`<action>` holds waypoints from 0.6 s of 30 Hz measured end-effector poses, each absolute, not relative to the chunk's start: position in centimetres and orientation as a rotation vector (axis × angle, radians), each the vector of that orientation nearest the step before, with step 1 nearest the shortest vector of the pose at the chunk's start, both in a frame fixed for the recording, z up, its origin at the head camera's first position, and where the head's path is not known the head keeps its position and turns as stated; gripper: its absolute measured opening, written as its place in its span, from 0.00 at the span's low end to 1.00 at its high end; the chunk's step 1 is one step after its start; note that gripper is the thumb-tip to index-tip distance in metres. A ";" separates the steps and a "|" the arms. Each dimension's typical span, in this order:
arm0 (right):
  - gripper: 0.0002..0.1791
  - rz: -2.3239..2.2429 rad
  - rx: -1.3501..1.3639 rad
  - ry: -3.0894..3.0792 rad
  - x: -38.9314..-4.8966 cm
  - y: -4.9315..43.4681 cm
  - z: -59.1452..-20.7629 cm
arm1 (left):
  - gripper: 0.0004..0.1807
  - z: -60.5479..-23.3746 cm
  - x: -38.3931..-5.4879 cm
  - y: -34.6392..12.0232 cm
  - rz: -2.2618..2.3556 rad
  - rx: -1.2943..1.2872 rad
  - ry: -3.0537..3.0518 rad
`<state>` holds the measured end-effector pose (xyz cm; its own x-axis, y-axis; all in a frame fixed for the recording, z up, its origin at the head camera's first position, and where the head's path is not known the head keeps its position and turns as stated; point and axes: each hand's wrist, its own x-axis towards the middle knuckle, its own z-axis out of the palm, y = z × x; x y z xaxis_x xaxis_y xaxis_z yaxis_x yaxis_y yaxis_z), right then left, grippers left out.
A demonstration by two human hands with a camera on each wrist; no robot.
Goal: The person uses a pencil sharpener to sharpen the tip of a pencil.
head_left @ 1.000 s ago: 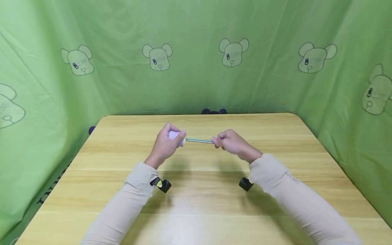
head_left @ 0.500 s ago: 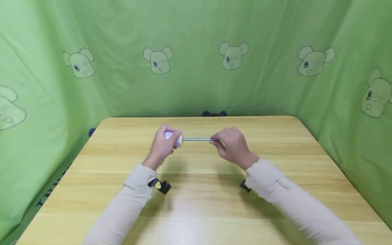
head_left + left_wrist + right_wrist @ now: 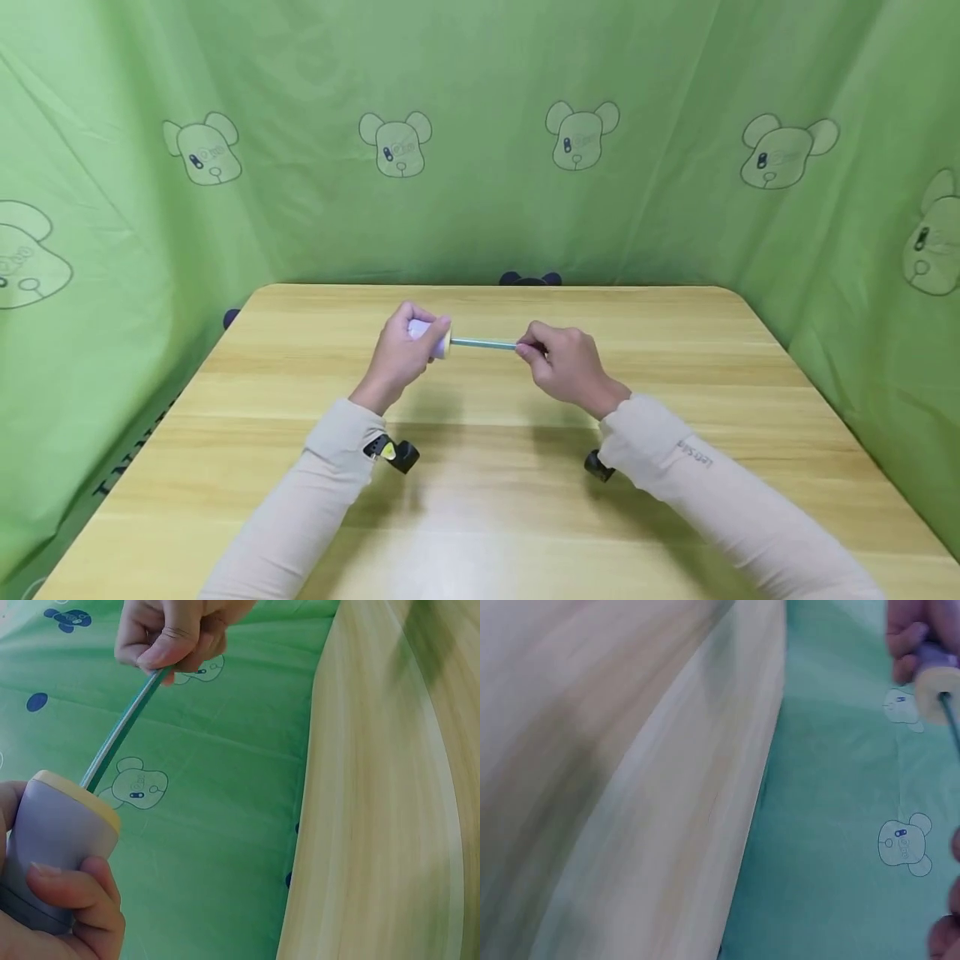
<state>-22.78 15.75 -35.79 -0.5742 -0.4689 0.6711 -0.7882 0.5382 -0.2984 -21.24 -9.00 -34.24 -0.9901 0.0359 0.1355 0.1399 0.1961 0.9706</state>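
Observation:
My left hand (image 3: 400, 354) grips a lilac pencil sharpener (image 3: 64, 825) with a pale yellow end face. It is held sideways above the table, the yellow end facing right. A green-and-silver striped pencil (image 3: 483, 342) runs into the hole in that end, seen in the right wrist view. My right hand (image 3: 570, 362) pinches the pencil's other end between thumb and curled fingers, which hide that end. In the left wrist view the pencil (image 3: 124, 731) slants up from the sharpener to the right fingers. The pencil's tip is hidden inside the sharpener.
Both hands are raised over a light wooden table (image 3: 480, 492). Green curtains (image 3: 480, 208) printed with bear heads hang behind it and along both sides. A small black wrist camera (image 3: 405, 457) hangs under the left cuff.
The right hand has rolled over and back while pinching the pencil, whose visible stripe went from green to silver to green. The left hand with the sharpener has barely moved.

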 end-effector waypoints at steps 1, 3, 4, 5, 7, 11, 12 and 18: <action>0.10 0.888 0.995 -2.347 -22.6 15.6 -35.6 | 0.18 -34.3 -21.2 -9.0 -1.928 -0.177 -2.364; 0.12 1.031 0.942 -2.503 -22.4 15.5 -35.1 | 0.17 -34.5 -21.3 -9.1 -1.921 -0.182 -2.359; 0.13 1.086 0.915 -2.559 -22.3 15.4 -34.9 | 0.17 -34.5 -21.3 -9.1 -1.920 -0.185 -2.356; 0.13 1.124 0.891 -2.597 -22.3 15.4 -34.7 | 0.17 -34.5 -21.3 -9.1 -1.922 -0.189 -2.353; 0.11 1.143 0.867 -2.617 -22.4 15.4 -34.6 | 0.17 -34.5 -21.4 -9.1 -1.925 -0.194 -2.350; 0.01 1.044 0.975 -2.462 -22.6 15.8 -35.0 | 0.17 -34.5 -21.6 -9.2 -1.937 -0.160 -2.344; 0.03 0.997 1.032 -2.389 -22.8 15.9 -35.2 | 0.17 -34.5 -21.6 -9.3 -1.946 -0.148 -2.346; 0.04 0.562 1.154 -1.833 -23.9 16.6 -36.1 | 0.18 -34.5 -21.4 -9.6 -2.095 -0.112 -2.382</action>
<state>-23.86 16.56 -36.15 -0.1881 -0.4864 0.8533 -0.8809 0.4678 0.0725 -21.42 -9.60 -34.55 -0.9970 0.0743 0.0220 0.0313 0.1266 0.9915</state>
